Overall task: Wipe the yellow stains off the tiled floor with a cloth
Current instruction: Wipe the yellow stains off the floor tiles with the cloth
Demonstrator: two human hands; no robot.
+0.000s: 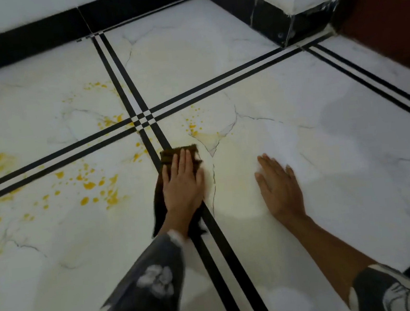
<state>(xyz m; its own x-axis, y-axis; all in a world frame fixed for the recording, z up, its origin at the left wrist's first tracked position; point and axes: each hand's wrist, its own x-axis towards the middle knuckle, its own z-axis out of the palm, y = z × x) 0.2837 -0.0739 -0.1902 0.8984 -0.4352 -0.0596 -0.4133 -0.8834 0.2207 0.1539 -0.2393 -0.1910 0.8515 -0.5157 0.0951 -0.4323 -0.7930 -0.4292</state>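
Tiled floor (293,91), white marble pattern, crossed by black double stripes (229,250).
Left hand (182,182) lies flat, fingers straight, pressing the dark cloth (170,154) onto a stripe at frame centre. Right hand (281,188) rests flat on bare tile at 3 o'clock of the cloth, holding nothing. Yellow stains (89,185) spread at 9 o'clock of the cloth; smaller spots at 12 o'clock.

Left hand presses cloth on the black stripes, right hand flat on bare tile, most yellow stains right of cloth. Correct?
No: head view shows most yellow stains left of the cloth. Left hand presses it on the black stripes, right hand flat on bare tile.
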